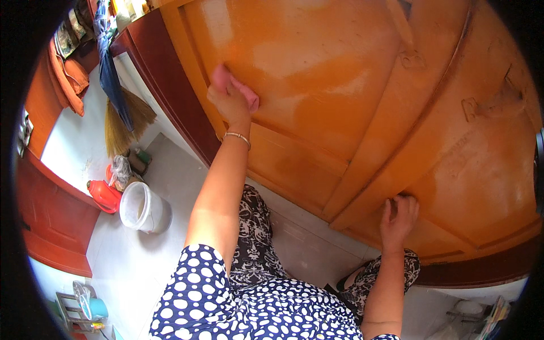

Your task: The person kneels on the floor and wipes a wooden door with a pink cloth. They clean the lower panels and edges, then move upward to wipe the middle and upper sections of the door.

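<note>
My left hand [229,106] is closed on a pink cloth [245,93], pressing it against the glossy orange-brown wooden door [306,56]. The cloth lies bunched under the fingers near the left edge of the upper panel, and part of it is hidden by the hand. Lower down and to the right, my right hand [400,220] rests against the second door leaf [453,192]. Its fingers are bent, the thumb stands apart from them, and I see nothing held in it. Between the two leaves runs a long vertical seam [419,122].
A white bucket [141,207] stands on the grey floor to the left, beside a red plastic jug [103,195]. Behind them a straw broom [127,122] and a folded blue umbrella [110,73] hang by the wall. A dark red door frame [164,79] borders the door.
</note>
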Demonstrator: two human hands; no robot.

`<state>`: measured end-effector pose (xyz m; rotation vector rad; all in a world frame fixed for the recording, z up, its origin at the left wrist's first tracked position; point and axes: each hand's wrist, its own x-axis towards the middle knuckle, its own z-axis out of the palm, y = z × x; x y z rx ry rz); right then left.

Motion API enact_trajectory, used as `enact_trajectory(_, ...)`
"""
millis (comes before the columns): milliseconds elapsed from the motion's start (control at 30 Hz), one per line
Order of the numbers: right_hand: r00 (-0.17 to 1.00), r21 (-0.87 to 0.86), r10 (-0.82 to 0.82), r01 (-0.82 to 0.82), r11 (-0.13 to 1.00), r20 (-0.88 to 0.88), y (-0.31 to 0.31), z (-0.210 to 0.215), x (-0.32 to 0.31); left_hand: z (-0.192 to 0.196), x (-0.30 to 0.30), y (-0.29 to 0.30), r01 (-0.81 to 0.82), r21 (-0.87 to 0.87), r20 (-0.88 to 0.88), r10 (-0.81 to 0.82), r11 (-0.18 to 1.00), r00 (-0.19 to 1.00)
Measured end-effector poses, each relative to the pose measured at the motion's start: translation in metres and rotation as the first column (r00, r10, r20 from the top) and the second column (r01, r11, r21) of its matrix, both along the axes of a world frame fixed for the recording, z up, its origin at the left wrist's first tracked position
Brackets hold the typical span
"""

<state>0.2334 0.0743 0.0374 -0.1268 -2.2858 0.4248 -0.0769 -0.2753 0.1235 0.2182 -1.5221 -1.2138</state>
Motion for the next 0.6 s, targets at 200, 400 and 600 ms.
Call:
enact_trajectory(200,0.999,0.018,-0.023,0.022,1.000,0.024,0.002,-0.002,0.000,-0.082,-0.002,-0.019,-0.019,-0.133,0.412,0.073,0.991,0.908)
enact_trajectory(400,1.000,0.020,-0.004,0.004,1.000,0.001,0.000,-0.006,-0.003,-0.075,-0.001,-0.030,0.080,-0.182,0.407,0.000,0.980,0.914)
enact_trajectory(600,1.000,0.036,0.005,-0.004,0.999,-0.027,0.000,-0.003,0.000,0.040,0.053,0.056,0.159,-0.314,-0.214,-0.233,0.936,0.948)
